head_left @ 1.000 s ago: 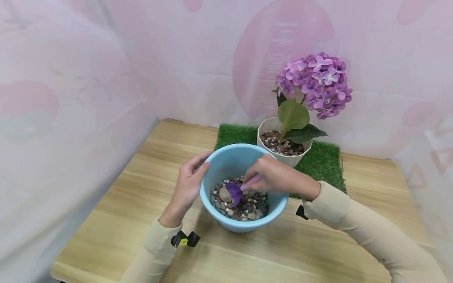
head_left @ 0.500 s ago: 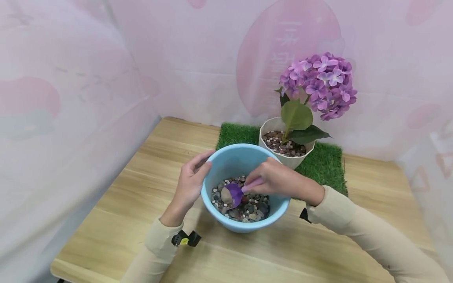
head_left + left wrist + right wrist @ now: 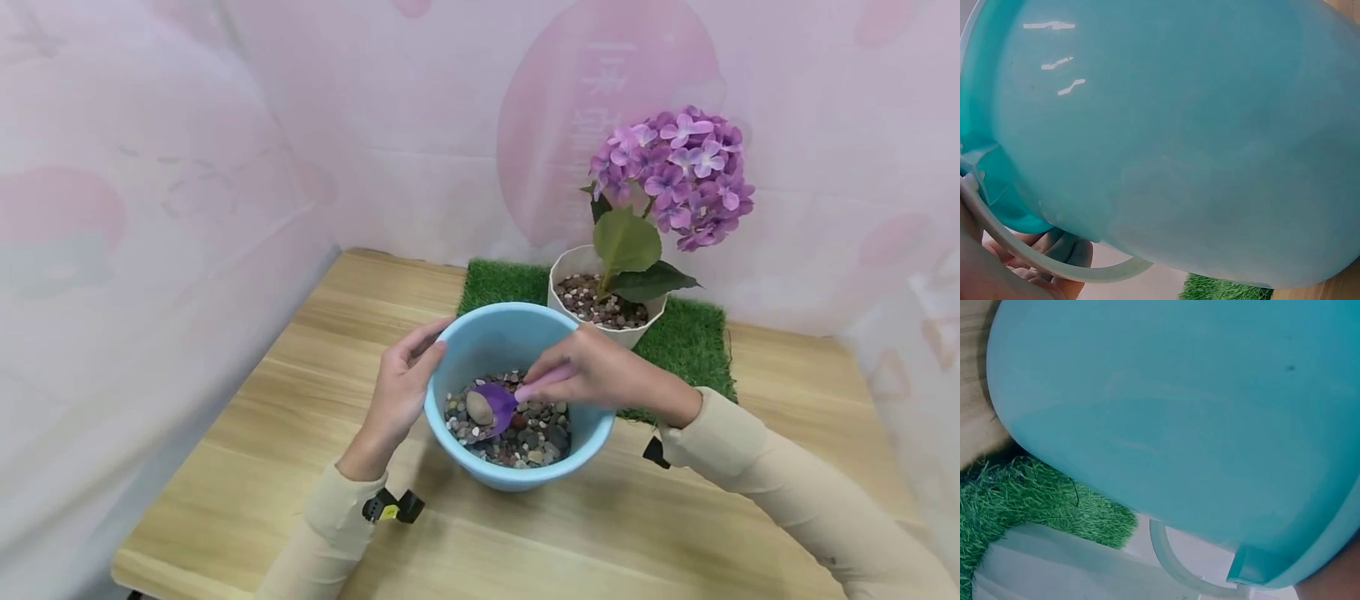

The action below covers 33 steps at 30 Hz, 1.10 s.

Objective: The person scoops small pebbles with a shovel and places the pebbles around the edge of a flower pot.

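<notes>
A light blue bucket (image 3: 517,481) with pebbles (image 3: 536,437) inside stands on the table. My left hand (image 3: 401,383) holds its left rim, thumb at the edge and fingers along the outside. In the left wrist view those fingers (image 3: 1066,250) show behind the bucket's handle (image 3: 1079,270). Reaching in over the right rim, my right hand (image 3: 592,367) grips the pink handle of a small purple scoop (image 3: 501,404). A large tan stone (image 3: 478,408) and smaller pebbles lie in the scoop, low over the pebbles. The right wrist view shows mostly the bucket's outer wall (image 3: 1179,412).
Behind the bucket, a white pot (image 3: 637,332) holds pebbles and a purple hydrangea (image 3: 686,171). It stands on a green grass mat (image 3: 693,337). The wooden table (image 3: 262,433) ends at a pink and white curtain (image 3: 420,125) at the back and left.
The scoop has tipped up slightly under the tan stone, and my right hand has shifted a little to the right. My left hand stays at the rim.
</notes>
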Motion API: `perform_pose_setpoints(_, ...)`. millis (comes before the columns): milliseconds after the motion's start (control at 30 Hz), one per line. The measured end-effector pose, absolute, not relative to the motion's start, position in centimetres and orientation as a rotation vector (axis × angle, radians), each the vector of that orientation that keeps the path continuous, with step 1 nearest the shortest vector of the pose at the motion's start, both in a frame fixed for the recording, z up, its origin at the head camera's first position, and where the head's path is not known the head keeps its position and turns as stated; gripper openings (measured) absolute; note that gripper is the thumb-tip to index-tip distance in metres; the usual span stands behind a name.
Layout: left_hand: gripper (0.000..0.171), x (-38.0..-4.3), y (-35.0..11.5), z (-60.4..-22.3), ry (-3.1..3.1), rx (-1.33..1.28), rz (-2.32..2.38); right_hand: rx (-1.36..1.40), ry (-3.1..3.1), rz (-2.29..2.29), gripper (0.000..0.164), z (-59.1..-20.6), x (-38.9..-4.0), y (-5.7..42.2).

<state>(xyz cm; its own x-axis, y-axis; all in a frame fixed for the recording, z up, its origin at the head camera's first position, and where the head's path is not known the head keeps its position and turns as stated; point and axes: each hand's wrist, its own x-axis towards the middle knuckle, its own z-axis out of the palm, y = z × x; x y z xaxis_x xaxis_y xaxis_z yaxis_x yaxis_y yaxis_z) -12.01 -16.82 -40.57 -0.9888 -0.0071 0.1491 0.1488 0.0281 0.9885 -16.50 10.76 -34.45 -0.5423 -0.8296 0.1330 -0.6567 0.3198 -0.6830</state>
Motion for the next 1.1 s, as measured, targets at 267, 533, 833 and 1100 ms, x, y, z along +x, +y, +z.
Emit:
perform_pose_setpoints(267,0.039,-12.0,-16.7,-40.4,-2.172,-0.153,-2.111,-1.338,2.399,-1.143,0.016,-34.7,-16.0,12.2)
perform_pose_setpoints(533,0.04,-12.0,-16.7,-40.4,-2.181,-0.153,-2.093,-1.305,2.445,-1.213,0.017,-34.9,-15.7,13.0)
perform_pose_setpoints(833,0.039,-12.0,-16.7,-40.4,-2.199,-0.154,-2.078,-1.331,2.427,-1.357,0.015,-35.6,-15.2,13.6)
perform_pose_setpoints(1100,0.039,-11.8,-16.8,-40.4,-2.202,-0.148,-2.064,-1.279,2.376,-1.43,0.016,-35.6,-15.0,13.6)
